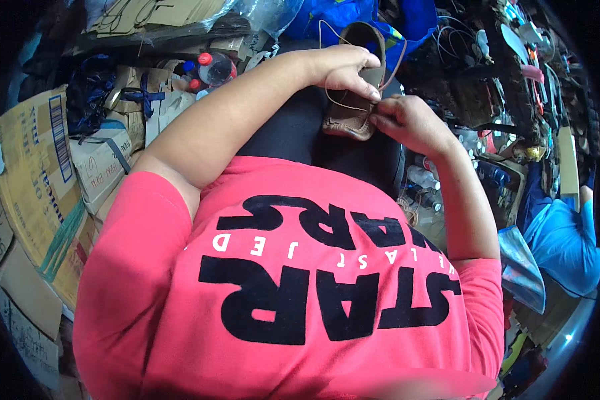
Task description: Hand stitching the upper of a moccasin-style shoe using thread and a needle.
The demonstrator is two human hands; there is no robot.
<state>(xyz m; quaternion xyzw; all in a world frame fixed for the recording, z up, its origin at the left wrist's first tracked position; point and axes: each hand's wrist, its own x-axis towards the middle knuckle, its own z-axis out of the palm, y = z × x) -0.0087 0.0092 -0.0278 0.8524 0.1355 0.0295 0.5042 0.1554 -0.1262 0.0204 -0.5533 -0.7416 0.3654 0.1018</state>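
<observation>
A brown leather shoe [348, 121] lies over my dark-trousered lap, its stitched end toward me and its opening away. My left hand [343, 67] grips it from the left, with the thumb and fingers along its side. At the right edge of the shoe, my right hand [412, 123] is closed in a pinch close to the left thumb. Whatever sits between those fingertips is too small to make out. A thin tan thread [321, 30] loops around the left hand and across the shoe. Along the shoe's far right side curves a reddish-brown cord [403, 59].
Bottles with red caps [217, 69] stand left of my arm, near stacked cardboard boxes [40, 187]. Blue plastic bags [407, 23] lie beyond the shoe. Cluttered tools [527, 73] fill the right side, above a person in blue [563, 240]. Clear bottles [423, 178] lie by my right forearm.
</observation>
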